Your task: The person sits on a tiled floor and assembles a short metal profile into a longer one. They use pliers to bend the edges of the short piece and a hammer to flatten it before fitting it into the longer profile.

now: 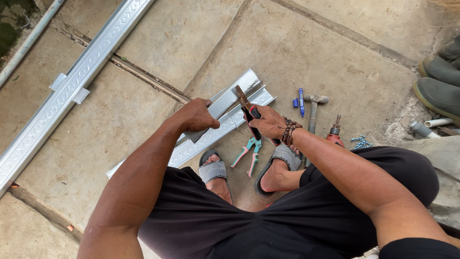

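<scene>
At the far left a long embossed metal channel lies slantwise on the concrete floor. The person squats; the left hand has its fingers closed around a short metal channel piece, holding it tilted just above a second channel lying by the sandalled feet. The right hand, a bead bracelet at the wrist, grips the red-and-black handles of tin snips whose rusty blades touch the held piece. Green-and-pink pliers lie between the feet. Farther right lie a blue marker, a hammer, a red drill, blue screws, then rubber boots.
</scene>
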A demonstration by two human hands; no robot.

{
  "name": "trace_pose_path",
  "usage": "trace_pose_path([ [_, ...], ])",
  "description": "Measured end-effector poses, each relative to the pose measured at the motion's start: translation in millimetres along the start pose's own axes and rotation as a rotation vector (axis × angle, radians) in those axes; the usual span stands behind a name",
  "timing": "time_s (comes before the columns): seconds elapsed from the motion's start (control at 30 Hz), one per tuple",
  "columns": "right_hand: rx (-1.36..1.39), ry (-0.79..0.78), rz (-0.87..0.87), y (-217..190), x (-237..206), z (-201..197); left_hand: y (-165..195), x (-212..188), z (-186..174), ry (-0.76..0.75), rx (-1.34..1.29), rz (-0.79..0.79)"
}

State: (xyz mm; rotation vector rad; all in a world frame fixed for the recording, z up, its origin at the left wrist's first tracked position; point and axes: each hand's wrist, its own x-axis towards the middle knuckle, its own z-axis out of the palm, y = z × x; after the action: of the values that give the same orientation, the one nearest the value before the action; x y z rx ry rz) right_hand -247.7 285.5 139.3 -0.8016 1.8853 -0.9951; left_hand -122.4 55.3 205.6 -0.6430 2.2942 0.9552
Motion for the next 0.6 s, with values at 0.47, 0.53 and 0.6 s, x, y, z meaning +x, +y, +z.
trace_pose_path([
  [0.47,-0.118,0.065,-0.032,5.7,1.6,2.7,-0.6,3.1,5.6,-0.003,-0.011,-0.015],
  [0.53,-0.1,0.061,-0.093,2.7,-0.7,1.1,-0.9,4.4,6.3,-0.002,-0.004,-0.014],
  [0.6,-0.065,0.039,-0.036,-0.2,-4.9,1.2,-0.9,5.7,8.1,-0.013,-0.021,-0.024],
])
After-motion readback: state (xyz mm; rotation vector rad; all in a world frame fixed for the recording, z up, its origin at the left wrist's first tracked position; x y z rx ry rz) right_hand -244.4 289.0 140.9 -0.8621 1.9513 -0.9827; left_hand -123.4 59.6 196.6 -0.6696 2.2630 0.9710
